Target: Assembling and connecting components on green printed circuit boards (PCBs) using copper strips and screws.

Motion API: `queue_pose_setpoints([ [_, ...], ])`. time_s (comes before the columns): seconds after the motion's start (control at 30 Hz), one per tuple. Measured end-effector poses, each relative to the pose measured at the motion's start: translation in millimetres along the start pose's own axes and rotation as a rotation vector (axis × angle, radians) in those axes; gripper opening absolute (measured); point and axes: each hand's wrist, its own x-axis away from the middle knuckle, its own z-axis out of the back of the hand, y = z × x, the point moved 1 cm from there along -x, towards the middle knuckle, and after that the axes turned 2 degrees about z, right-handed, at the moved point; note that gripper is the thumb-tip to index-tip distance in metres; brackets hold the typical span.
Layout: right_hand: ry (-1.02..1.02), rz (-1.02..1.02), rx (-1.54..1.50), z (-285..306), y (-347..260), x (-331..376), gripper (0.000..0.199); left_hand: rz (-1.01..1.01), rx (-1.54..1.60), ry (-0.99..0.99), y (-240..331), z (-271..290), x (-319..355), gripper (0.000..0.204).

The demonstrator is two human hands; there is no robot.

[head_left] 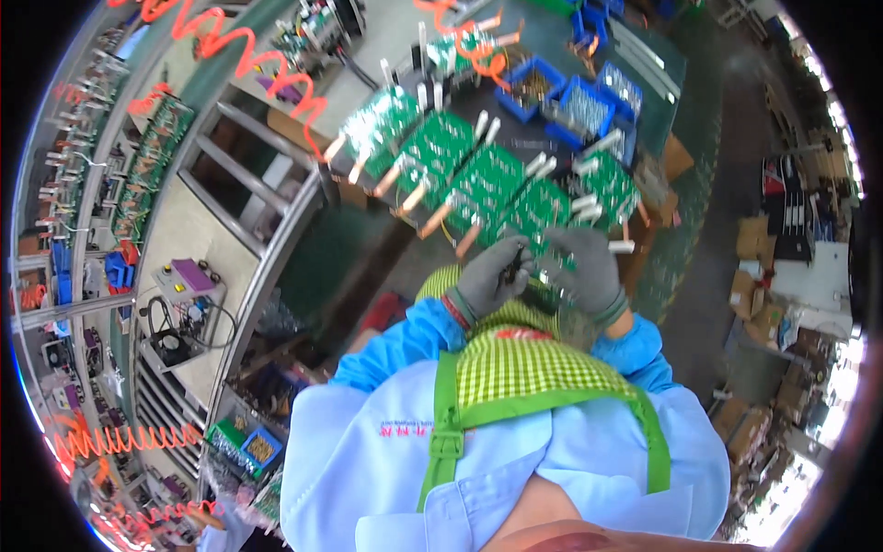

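My left hand (492, 278), in a grey glove, is at the near edge of the bench. Its fingers curl around something small and dark that I cannot make out. Facing it, my gloved right hand (590, 270) has its fingers apart and reaching left, with nothing visible in them. Just beyond both hands lies a green circuit board (538, 208) carrying components. Further left in the same row are another green board (487, 181) and a third one (436, 145), with pale handle-like pieces sticking out at their edges. At the right stands one more board (607, 187).
Blue bins (532, 85) of small metal parts stand behind the boards. Orange coiled hoses (241, 46) hang overhead. A metal frame (276, 221) and a side table with a purple-topped device (191, 275) are at left. Cardboard boxes (754, 239) stand at right beyond the walkway.
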Motion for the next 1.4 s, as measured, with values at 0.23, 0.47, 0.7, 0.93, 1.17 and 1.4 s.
queue_pose_setpoints([
  [0.23, 0.036, -0.434, -0.015, -20.4, 54.2, 68.9, 0.029, 0.366, -0.176, 0.063, -24.6, 61.3, 37.3, 0.023],
  [0.47, -0.01, -0.436, 0.16, -69.3, 74.0, 67.3, 0.031, 0.237, -0.019, 0.167, -46.8, 98.8, 1.1, 0.008],
  [0.7, -0.231, -0.674, 0.339, -92.6, 99.3, 25.4, 0.037, 0.032, 0.269, 0.356, -46.4, 97.8, -57.2, 0.009],
  [0.93, 0.076, -0.343, 0.028, -68.2, 72.4, 33.4, 0.014, 0.063, 0.34, 0.21, -42.0, 115.7, -66.6, 0.012],
  [1.17, 0.023, -0.33, -0.3, -92.0, 24.7, 67.8, 0.015, 0.106, 0.291, 0.225, -40.3, 124.6, -74.2, 0.012],
  [1.4, 0.032, -0.279, -0.263, -117.8, 19.3, 69.1, 0.018, 0.135, 0.28, 0.246, -38.5, 121.9, -80.5, 0.015],
])
